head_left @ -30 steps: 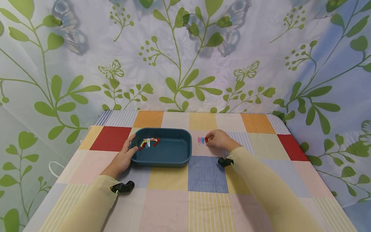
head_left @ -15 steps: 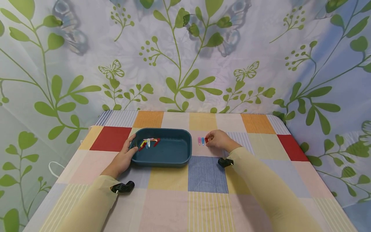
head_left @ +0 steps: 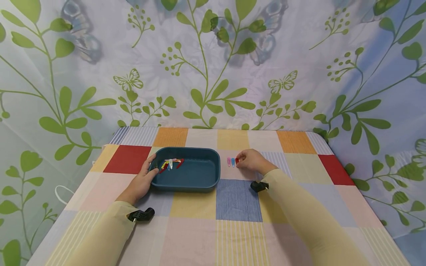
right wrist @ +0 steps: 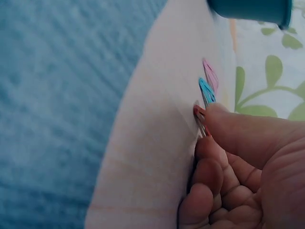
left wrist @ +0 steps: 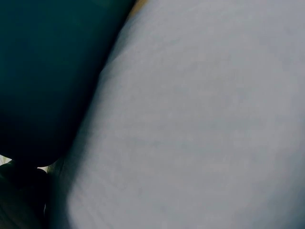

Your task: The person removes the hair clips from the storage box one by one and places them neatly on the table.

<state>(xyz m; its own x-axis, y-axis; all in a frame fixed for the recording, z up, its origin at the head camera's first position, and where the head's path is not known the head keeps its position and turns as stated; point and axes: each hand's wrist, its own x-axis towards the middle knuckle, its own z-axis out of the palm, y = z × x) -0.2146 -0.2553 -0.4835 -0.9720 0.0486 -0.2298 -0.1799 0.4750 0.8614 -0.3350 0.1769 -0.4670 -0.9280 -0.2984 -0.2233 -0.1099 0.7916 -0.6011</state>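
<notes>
My left hand (head_left: 141,183) grips the left end of a dark teal tray (head_left: 193,187), thumb over the rim. Several snap hair clips in white, yellow, red, pink and blue lie in a loose heap at the tray's left side, a white clip (head_left: 171,163) among them. To the right of the tray, my right hand (head_left: 252,161) pinches a red hair clip (right wrist: 199,112) between thumb and forefinger, close over the cloth. Beside it a blue clip (right wrist: 207,89) and a pink clip (right wrist: 210,74) lie in a row. The left wrist view shows mostly the tray's side (left wrist: 57,71) and cloth.
A patchwork cloth (head_left: 189,236) covers the table. Behind it hangs a leaf-patterned curtain (head_left: 213,66). A white cable (head_left: 61,194) loops at the table's left edge. Small black wrist cameras, such as the right one (head_left: 258,186), stick out from both sleeves.
</notes>
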